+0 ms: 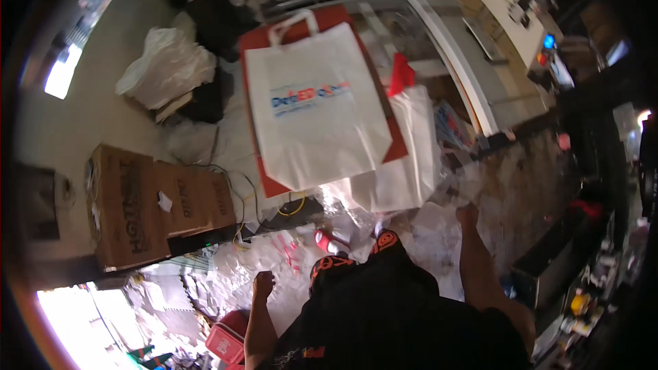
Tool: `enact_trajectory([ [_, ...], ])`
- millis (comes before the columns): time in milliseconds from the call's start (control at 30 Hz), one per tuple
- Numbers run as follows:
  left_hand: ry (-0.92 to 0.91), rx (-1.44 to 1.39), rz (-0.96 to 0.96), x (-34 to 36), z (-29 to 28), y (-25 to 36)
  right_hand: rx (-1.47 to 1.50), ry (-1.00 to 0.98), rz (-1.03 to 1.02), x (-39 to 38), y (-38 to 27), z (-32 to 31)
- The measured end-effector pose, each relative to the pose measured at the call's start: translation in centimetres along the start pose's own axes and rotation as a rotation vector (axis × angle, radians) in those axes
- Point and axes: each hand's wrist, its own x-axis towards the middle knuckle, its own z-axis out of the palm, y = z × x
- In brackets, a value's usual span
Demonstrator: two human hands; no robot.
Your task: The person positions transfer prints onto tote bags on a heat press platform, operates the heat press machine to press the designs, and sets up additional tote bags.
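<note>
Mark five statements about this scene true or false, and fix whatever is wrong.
1. A white rectangular bag with a loop handle lies over a flat reddish-brown panel. True.
2. The person's left hand is gripping that bag. False: the left hand is apart from it.
3. Brown cardboard boxes stand to the left of the bag in the picture. True.
4. The person's right hand is touching those boxes. False: the right hand is on the other side of the picture, well apart from them.
5. The person's shirt is bright yellow. False: the shirt is black.
</note>
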Motion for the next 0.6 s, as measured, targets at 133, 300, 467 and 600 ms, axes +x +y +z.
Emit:
enact_trajectory([
  [133, -0.039, 0.142, 0.053, -1.6, 5.4, 6.6, 0.107, 0.087, 0.039, 4.4, -4.3, -0.8],
  [300, -0.14, 0.303, 0.104, -4.7, 14.3, 12.5, 0.472, 0.302, -0.1, 11.4, -14.5, 0.4],
  [467, -0.121, 0.311, 0.061, -8.8, 19.6, 14.2, 0.476, 0.067, -0.19, 12.9, -21.0, -3.0],
  [600, -0.09, 0.395, 0.023, -9.7, 21.2, 14.5, 0.444, -0.032, -0.003, 13.3, -21.5, -2.4],
])
